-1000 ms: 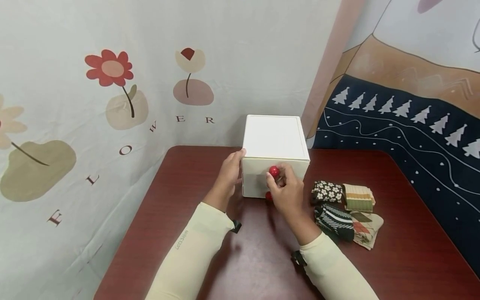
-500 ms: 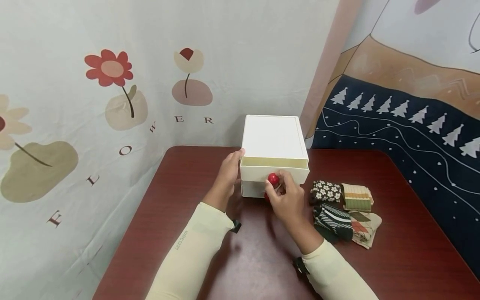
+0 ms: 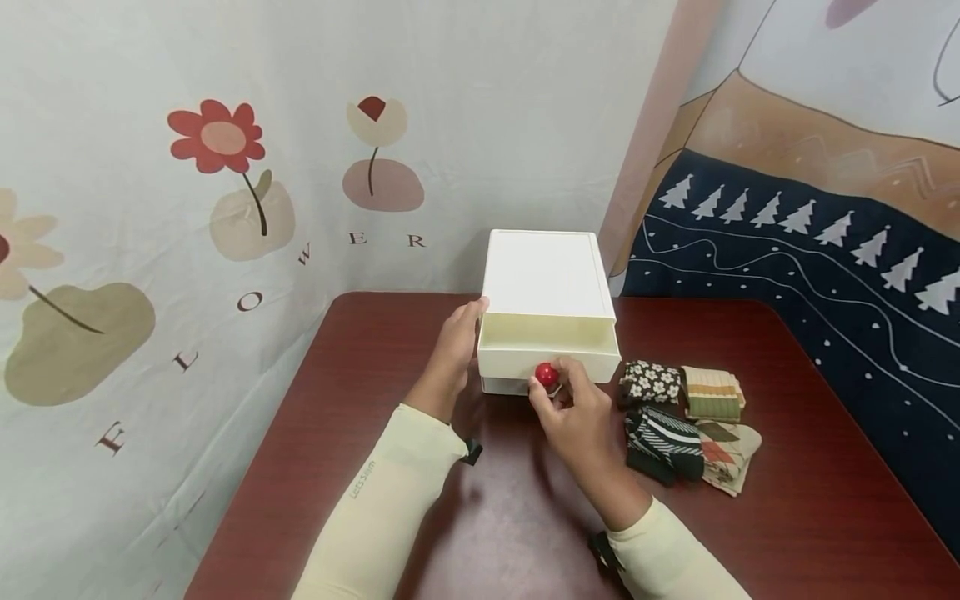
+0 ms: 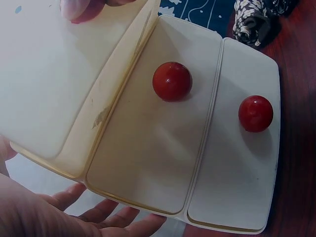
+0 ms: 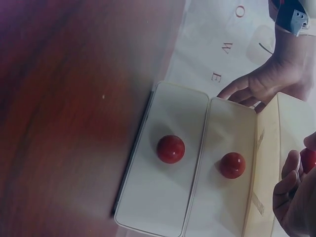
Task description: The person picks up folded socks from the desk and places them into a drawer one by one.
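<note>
A white box of stacked drawers (image 3: 549, 271) stands at the back of the table. Its top drawer (image 3: 506, 362) juts out toward me, and the part of its inside that shows holds nothing. My right hand (image 3: 583, 417) pinches that drawer's round red knob (image 3: 546, 374) between thumb and fingers. Against the box's left side rests my left hand (image 3: 452, 350), and the left wrist view shows its fingers extended along the wall. Two lower drawers are closed, each with its own red knob: the middle one (image 4: 172, 81) and the bottom one (image 4: 256, 113).
Right of the box lie several folded socks: a black floral one (image 3: 651, 382), a striped one (image 3: 712, 393), a black-and-white one (image 3: 666, 442) and a beige patterned one (image 3: 731, 457). All rest on the dark red table (image 3: 360, 375). A printed curtain (image 3: 480, 125) hangs close behind.
The top drawer has slid out of the box toward me, pulled by my right hand on its knob. My left hand has stayed at the box's left side.
</note>
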`<action>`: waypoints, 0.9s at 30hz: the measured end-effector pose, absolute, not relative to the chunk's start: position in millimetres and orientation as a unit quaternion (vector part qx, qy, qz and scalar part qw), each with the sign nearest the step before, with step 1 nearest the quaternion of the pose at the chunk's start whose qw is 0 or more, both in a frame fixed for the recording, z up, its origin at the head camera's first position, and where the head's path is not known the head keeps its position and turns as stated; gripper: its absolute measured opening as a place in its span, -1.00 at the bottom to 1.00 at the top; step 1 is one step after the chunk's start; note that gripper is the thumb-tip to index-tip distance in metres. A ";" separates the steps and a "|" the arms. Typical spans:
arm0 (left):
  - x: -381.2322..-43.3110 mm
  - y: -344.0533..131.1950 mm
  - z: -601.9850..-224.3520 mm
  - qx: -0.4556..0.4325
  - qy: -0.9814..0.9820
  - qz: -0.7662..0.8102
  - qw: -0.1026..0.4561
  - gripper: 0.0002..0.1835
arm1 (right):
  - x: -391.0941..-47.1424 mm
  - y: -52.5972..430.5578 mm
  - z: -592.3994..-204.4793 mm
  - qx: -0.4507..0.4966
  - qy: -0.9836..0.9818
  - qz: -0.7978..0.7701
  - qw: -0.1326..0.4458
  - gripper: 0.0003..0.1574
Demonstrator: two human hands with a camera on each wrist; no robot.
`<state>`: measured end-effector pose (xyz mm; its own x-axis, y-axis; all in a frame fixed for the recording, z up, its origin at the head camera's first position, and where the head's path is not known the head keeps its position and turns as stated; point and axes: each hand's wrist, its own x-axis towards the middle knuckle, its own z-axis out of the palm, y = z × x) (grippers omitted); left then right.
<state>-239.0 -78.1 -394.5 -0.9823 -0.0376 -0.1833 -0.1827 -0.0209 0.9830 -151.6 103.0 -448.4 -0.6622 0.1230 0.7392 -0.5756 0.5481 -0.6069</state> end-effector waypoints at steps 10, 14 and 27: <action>-242.0 -77.6 -396.6 -0.086 0.702 0.705 0.053 -0.28 | -141.4 101.0 -451.6 0.160 -0.769 0.463 0.411 -0.69; -243.0 -77.1 -396.9 -0.084 0.708 0.700 0.047 -0.28 | -135.9 100.5 -450.3 0.159 -0.770 0.470 0.400 -0.71; -243.6 -78.1 -399.7 -0.071 0.709 0.699 0.056 -0.23 | -123.8 103.8 -452.5 0.172 -0.770 0.476 0.389 -0.72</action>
